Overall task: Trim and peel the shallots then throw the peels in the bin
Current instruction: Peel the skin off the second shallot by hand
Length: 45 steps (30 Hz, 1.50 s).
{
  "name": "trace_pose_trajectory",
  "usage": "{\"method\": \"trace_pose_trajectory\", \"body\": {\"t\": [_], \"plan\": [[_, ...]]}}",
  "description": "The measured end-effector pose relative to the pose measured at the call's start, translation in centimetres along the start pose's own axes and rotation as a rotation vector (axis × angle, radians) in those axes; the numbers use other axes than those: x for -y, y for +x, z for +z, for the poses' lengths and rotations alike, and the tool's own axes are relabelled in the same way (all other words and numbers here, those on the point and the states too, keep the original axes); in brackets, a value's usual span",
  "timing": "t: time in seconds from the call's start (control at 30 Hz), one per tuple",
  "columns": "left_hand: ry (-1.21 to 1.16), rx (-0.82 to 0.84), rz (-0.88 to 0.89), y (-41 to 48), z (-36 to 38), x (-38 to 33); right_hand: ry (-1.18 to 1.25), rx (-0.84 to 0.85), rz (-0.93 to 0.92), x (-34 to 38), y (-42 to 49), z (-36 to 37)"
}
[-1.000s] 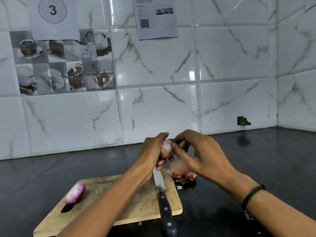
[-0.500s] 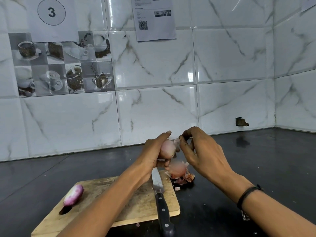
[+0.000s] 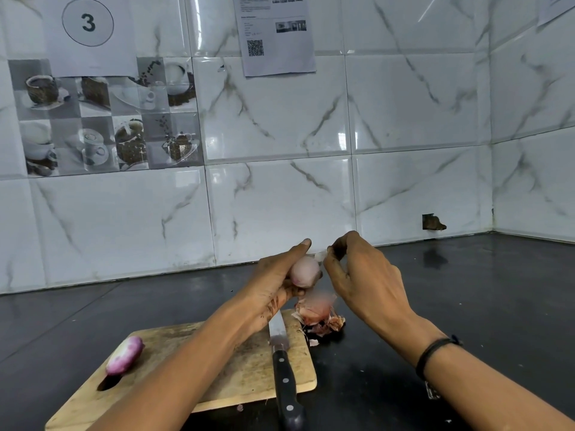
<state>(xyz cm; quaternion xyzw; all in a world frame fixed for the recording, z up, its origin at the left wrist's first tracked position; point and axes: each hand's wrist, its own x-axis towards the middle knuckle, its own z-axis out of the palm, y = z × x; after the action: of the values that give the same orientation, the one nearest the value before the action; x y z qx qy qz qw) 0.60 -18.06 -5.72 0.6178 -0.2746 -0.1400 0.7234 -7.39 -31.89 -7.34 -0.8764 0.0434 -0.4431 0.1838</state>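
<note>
While your left hand (image 3: pixel 273 284) grips shallot (image 3: pixel 305 271) above far right corner of cutting board (image 3: pixel 249 374), right hand (image 3: pixel 364 281) pinches skin strip (image 3: pixel 320 254) at its top — pull down along bulb, not outward. Turn bulb between pulls. Drop strip on peel pile (image 3: pixel 320 318) just off that corner — easier binning.

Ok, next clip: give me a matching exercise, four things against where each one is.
Things:
1. knife
2. purple shallot
3. pale shallot
4. peel strip

Places:
A. held in the left hand
B. pinched by the right hand
C. on the cutting board's right end, handle overhanging the near edge
D. on the cutting board's left end

Pairs: 1-C, 2-D, 3-A, 4-B
</note>
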Motion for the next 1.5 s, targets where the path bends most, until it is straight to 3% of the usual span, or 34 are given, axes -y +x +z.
{"method": "trace_pose_trajectory", "body": {"t": [0.27,0.63,0.83,1.13,1.27,1.5], "plan": [[0.027,0.003,-0.023,0.4,-0.2,0.1,-0.124,0.131,0.125,-1.1,0.3,0.1],[0.219,-0.070,-0.061,-0.2,-0.5,0.2,-0.033,0.213,-0.027,-0.6,0.0,0.5],[0.183,-0.097,-0.098,-0.2,-0.4,0.3,0.143,0.124,-0.080,-0.4,0.2,0.2],[0.245,-0.083,-0.103,-0.6,-0.2,0.0,0.051,0.108,-0.157,-0.4,0.0,0.2],[0.260,-0.092,-0.111,-0.8,-0.1,-0.2,0.148,0.113,-0.108,-0.6,0.1,0.4],[0.382,-0.156,-0.089,-0.7,0.0,-0.3,0.282,0.114,-0.274,0.6,-0.2,0.0]]}}
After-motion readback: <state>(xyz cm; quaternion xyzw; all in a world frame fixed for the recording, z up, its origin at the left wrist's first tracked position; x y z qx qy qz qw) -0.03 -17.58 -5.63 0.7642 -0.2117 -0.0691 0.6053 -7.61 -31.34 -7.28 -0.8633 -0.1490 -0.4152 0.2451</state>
